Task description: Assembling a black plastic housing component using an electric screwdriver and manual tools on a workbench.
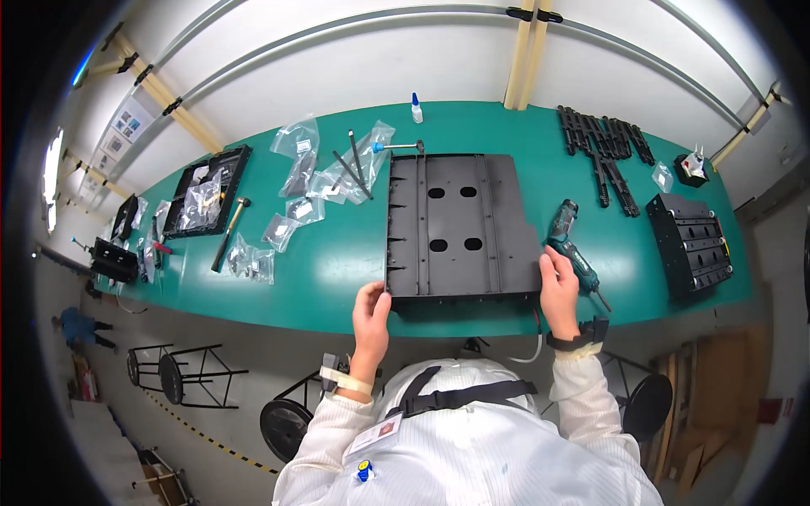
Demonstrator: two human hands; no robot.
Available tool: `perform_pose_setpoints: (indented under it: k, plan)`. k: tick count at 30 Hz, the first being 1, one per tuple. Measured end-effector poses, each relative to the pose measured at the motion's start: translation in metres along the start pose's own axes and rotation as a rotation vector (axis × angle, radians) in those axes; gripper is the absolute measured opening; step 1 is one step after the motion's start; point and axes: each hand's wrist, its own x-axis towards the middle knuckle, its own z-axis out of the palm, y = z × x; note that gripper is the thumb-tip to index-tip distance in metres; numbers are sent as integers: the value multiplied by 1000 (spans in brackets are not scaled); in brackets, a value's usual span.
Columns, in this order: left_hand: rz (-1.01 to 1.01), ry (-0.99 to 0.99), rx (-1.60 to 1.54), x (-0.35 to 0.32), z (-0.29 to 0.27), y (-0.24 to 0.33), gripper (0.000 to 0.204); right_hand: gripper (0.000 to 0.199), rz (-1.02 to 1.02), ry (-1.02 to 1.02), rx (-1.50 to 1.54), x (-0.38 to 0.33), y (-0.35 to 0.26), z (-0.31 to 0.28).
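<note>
A wide black metal housing (pixel 456 211) with two raised ribs and several oval holes lies at the middle of the green table's front. At its near left corner, my left hand (pixel 369 325) grips the edge, with fingers curled against the side. My right hand (pixel 558 291) holds the right edge near the front, fingers bent over the side. Just right of that hand is a teal and black power screwdriver (pixel 574 253), its bit pointing toward me. Whatever my fingertips press on the housing's underside is hidden.
On the green table (pixel 337 291) left lie clear plastic bags (pixel 295 156), a hammer (pixel 230 234) and a black tray (pixel 208 192). Black slide rails (pixel 601 139) and another black housing (pixel 690 244) are on the right. A small bottle (pixel 417 110) stands behind. Stools (pixel 285 428) are below.
</note>
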Motion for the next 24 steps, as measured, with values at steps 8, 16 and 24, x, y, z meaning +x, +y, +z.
perform_pose_setpoints:
  k: [8,16,24]
  plan:
    - [71,130,265,-77,-113,-31,22,20,-25,304,-226,-126,21,-16]
    - [-709,-498,956,-202,-302,-196,37,25,-290,173,-570,-214,27,46]
    - [-185,-639,1366,-290,-410,-298,27,25,235,-1010,-594,-316,182,-106]
